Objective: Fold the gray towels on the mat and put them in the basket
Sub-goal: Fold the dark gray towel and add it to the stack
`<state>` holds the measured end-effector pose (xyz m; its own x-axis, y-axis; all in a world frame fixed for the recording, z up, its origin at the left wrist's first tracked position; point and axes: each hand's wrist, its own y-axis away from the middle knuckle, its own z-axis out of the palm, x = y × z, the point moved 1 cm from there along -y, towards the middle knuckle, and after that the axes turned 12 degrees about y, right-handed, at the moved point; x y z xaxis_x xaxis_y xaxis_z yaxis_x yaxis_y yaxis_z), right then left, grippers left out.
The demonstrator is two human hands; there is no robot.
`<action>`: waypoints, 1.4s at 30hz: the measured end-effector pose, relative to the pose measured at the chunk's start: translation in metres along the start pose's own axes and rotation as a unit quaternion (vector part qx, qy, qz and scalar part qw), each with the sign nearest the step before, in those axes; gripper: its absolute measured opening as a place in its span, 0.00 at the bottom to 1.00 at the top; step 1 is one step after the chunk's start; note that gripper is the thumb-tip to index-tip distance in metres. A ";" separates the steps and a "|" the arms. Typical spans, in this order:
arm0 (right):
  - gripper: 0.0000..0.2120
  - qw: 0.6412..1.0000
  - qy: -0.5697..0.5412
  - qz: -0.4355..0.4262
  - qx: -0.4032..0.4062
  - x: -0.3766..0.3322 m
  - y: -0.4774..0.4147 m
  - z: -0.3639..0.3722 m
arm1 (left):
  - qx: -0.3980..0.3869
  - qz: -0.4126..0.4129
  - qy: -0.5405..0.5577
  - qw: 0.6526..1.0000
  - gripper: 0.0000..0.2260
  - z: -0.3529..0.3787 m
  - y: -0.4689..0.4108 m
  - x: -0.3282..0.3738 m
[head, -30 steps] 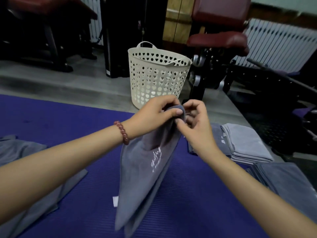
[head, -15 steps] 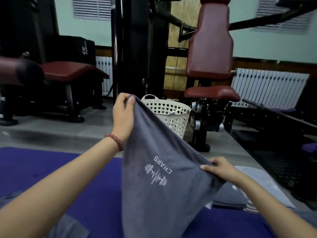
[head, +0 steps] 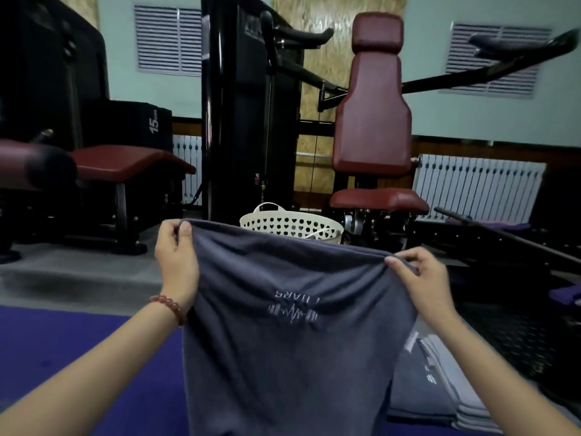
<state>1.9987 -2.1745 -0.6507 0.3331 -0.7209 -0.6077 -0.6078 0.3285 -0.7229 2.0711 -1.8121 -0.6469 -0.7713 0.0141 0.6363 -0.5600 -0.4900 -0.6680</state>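
While both hands, left hand [head: 176, 256] and right hand [head: 423, 278], pinch the dark gray logo towel's [head: 283, 341] top corners mid-frame, unfolded, a folded gray towel stack [head: 440, 388] waits lower right, not yet in the white perforated plastic basket [head: 292, 226].

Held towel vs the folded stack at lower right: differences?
The held towel hangs unfolded in the air; the folded stack lies on the mat. The left hand and right hand pinch the held towel's top edge; no hand touches the folded stack. Both are gray with pale logos.

Maroon gym seat [head: 372, 121], bench [head: 125, 162], radiator [head: 478, 184], wall vents [head: 168, 39].
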 end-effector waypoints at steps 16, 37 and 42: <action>0.08 0.974 0.164 0.067 -0.140 0.044 -0.061 0.061 | -0.034 -0.194 -0.046 0.979 0.05 0.009 -0.048 -0.051; 0.19 0.904 0.198 0.090 -0.367 0.140 0.150 0.024 | -0.269 -0.375 -0.155 0.874 0.10 -0.109 0.140 -0.095; 0.19 0.833 0.259 0.038 -0.487 0.157 0.206 0.017 | -0.369 -0.406 -0.235 0.802 0.10 -0.155 0.187 -0.110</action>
<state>1.9379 -2.2097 -0.9007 0.0639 -0.9701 -0.2340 -0.9937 -0.0834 0.0747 2.0041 -1.7701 -0.9014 0.0399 -0.3485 0.9365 -0.9805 0.1667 0.1038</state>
